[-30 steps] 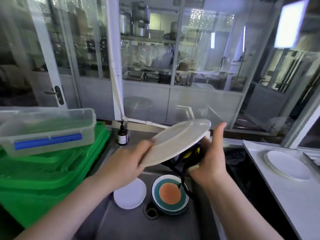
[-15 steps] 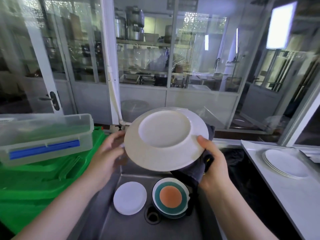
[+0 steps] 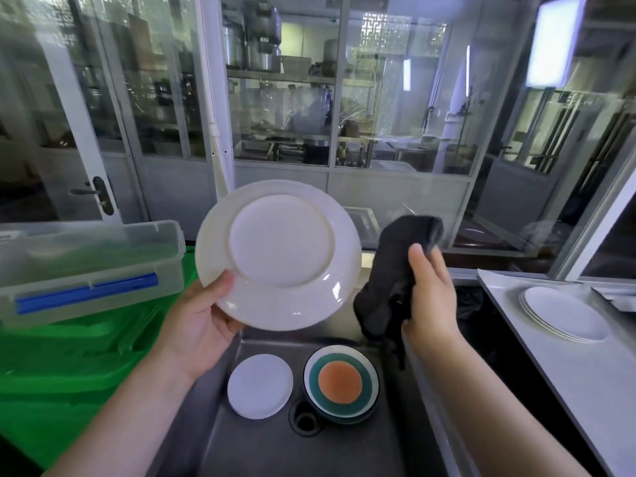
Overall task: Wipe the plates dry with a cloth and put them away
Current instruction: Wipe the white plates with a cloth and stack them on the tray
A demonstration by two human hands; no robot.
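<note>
Change: half a second ago our cloth sat tucked behind the plate's right rim; now we have drawn it clear to the right, and the white plate [image 3: 278, 254] shows us its whole underside. We judge the hidden face wiped and the back due next.
Sink: the steel sink [image 3: 344, 452] lies below our hands; a small white plate [image 3: 260, 386] sits just left of its drain, a banded plate [image 3: 340, 382] with an orange centre just right of it, both waiting.
Counter: the stack of plates [image 3: 564, 313] rests near the far edge of the counter [image 3: 585, 373] on our right, likely where dried ones go.
Left hand: our left hand [image 3: 198, 320] pinches the white plate's lower-left rim, thumb on the back, holding it upright above the sink's far edge.
Right hand: our right hand [image 3: 430, 290] grips the dark cloth [image 3: 392, 270], bunched, beside the plate and apart from it.
</note>
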